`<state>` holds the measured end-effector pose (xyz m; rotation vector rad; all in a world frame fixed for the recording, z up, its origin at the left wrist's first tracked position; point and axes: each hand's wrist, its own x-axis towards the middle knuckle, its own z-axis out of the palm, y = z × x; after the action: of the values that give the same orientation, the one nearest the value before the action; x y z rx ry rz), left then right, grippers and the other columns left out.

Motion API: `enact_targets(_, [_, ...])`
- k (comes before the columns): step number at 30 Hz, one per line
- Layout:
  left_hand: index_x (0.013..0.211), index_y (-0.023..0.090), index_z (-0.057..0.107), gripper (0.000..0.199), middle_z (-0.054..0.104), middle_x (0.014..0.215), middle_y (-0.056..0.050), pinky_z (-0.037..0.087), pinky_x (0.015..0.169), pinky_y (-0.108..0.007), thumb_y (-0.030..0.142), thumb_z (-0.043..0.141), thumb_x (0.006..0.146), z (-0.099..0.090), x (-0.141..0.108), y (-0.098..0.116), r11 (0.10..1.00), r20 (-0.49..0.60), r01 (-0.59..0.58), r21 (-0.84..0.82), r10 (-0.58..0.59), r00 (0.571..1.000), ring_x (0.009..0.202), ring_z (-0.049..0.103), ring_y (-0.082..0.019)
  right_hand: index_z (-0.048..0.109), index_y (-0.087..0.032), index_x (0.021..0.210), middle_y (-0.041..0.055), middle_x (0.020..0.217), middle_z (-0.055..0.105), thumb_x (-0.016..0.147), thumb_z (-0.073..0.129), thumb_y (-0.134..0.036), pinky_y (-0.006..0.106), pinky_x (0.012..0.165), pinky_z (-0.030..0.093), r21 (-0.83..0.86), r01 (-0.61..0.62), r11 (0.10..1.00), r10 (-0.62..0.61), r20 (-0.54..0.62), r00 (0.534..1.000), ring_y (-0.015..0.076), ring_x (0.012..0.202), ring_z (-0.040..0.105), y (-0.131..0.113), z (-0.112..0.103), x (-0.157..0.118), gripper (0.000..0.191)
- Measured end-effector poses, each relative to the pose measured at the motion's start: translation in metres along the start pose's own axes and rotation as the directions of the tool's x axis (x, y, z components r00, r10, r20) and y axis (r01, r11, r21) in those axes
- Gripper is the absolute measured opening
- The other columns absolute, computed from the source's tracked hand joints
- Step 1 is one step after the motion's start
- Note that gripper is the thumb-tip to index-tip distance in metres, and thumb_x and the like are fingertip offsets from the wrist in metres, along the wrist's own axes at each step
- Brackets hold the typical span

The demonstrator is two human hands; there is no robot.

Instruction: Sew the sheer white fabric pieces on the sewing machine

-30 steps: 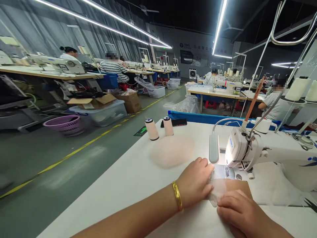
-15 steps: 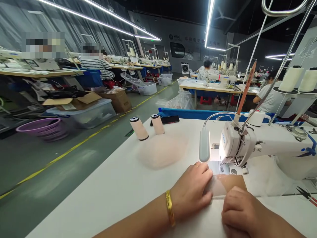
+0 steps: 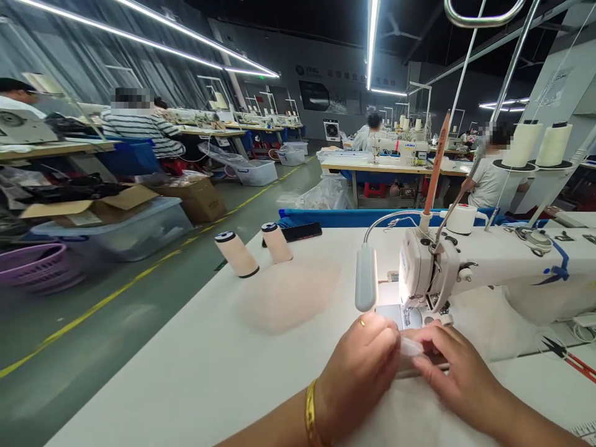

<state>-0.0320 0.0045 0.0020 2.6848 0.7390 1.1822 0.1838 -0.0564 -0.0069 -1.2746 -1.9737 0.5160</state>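
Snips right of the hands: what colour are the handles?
The handles are red; the head view shows them best.

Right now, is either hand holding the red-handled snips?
No, the snips lie on the table, apart from left hand and right hand.

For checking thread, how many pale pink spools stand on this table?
2: left spool near the edge of the table; right spool beside it, before a flat black object.

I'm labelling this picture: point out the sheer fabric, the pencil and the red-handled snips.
Sheer fabric (image 3: 410, 347), head view: pale exposed part.
Pencil (image 3: 436, 164), head view: middle of shaft.
Red-handled snips (image 3: 565, 356), head view: where blades meet handles.
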Motion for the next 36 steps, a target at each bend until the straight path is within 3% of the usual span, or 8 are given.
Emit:
enact_targets(4, [0.1,0.022,0.059,0.02,0.067,0.101,-0.005,0.053,0.08,-0.032,0.006,0.048,0.093,0.0037,0.0002,0.0008,1.0,-0.049,-0.027,0.013,0.027,0.998,0.089,0.06,-0.02,0.054,-0.025,0.093,-0.0014,0.083,0.061,0.106,0.048,-0.024,0.027,0.068,0.048,-0.034,0.067,0.997,-0.07,-0.097,0.993,0.0173,0.076,0.057,0.002,0.0061,0.0011,0.014])
enact_targets(8, [0.124,0.023,0.062,0.037,0.066,0.117,-0.009,0.055,0.089,-0.036,0.007,0.054,0.092,0.0072,-0.0004,0.0003,0.995,-0.112,-0.075,0.067,0.083,0.99,0.107,0.061,-0.024,0.051,-0.025,0.091,-0.0019,0.08,0.06,0.104,0.049,-0.02,0.027,0.064,0.045,-0.067,0.117,0.991,-0.125,-0.13,0.984,0.0166,0.072,0.056,-0.0001,0.0056,0.0025,0.015])
enact_targets(20, [0.118,0.027,0.07,0.032,0.069,0.115,-0.007,0.052,0.094,-0.035,0.01,0.054,0.096,0.0063,0.0033,0.0057,0.999,-0.105,-0.041,0.01,0.042,0.994,0.106,0.064,-0.022,0.051,-0.025,0.092,-0.0018,0.08,0.06,0.103,0.048,-0.017,0.026,0.064,0.045,-0.093,0.175,0.98,-0.188,-0.156,0.97,0.0165,0.073,0.057,-0.0021,0.006,0.0047,0.014])
enact_targets(27, [0.091,0.024,0.07,0.022,0.071,0.107,-0.005,0.053,0.086,-0.034,0.012,0.053,0.097,0.0063,0.0041,0.0031,0.999,-0.139,-0.046,0.025,0.049,0.989,0.095,0.064,-0.02,0.051,-0.026,0.095,-0.0017,0.082,0.06,0.102,0.053,-0.022,0.026,0.064,0.049,-0.066,0.125,0.99,-0.134,-0.154,0.979,0.0165,0.073,0.058,0.0,0.0079,0.0012,0.009])
enact_targets(31, [0.091,0.025,0.072,0.023,0.071,0.105,-0.006,0.054,0.086,-0.034,0.014,0.053,0.098,0.0044,0.004,0.003,0.999,-0.131,-0.034,0.04,0.039,0.991,0.093,0.064,-0.02,0.053,-0.027,0.108,0.0003,0.092,0.064,0.099,0.055,-0.019,0.025,0.064,0.053,-0.031,0.097,0.995,-0.101,-0.168,0.981,0.017,0.077,0.06,0.0004,0.0089,-0.0008,0.013])
enact_targets(36, [0.092,0.024,0.072,0.022,0.07,0.104,-0.005,0.053,0.086,-0.033,0.012,0.054,0.097,0.005,0.003,0.0032,0.999,-0.147,-0.041,0.02,0.044,0.988,0.093,0.063,-0.02,0.053,-0.027,0.104,0.0006,0.09,0.064,0.098,0.055,-0.017,0.026,0.064,0.053,-0.058,0.128,0.99,-0.137,-0.17,0.976,0.0173,0.074,0.059,0.0,0.0086,0.0005,0.011])
